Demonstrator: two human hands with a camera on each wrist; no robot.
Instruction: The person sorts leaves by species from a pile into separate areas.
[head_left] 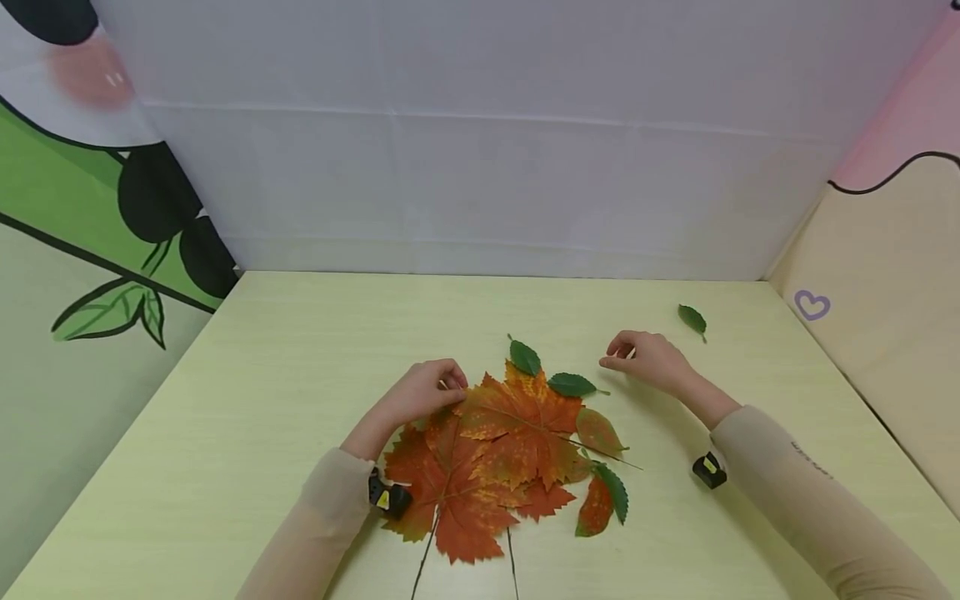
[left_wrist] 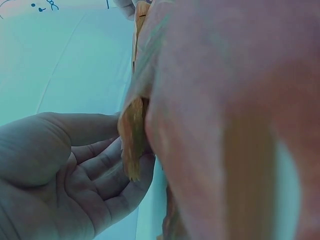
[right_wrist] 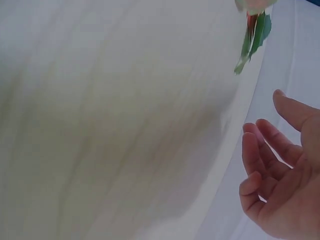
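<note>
Near the middle of the table, several large orange maple leaves overlap, two dark stems pointing toward the front edge. My left hand pinches the upper left edge of a maple leaf between thumb and fingers; in the left wrist view this hand has the brown-orange leaf edge at its fingertips. To the right of the pile, my right hand hovers over the table with loosely bent fingers and nothing in them; the right wrist view shows the hand with thumb and fingers apart.
Small green leaves lie along the pile's upper right edge. A reddish leaf and a green one are at its lower right. One green leaf lies alone at the back right. A pale wall cloth stands behind the table.
</note>
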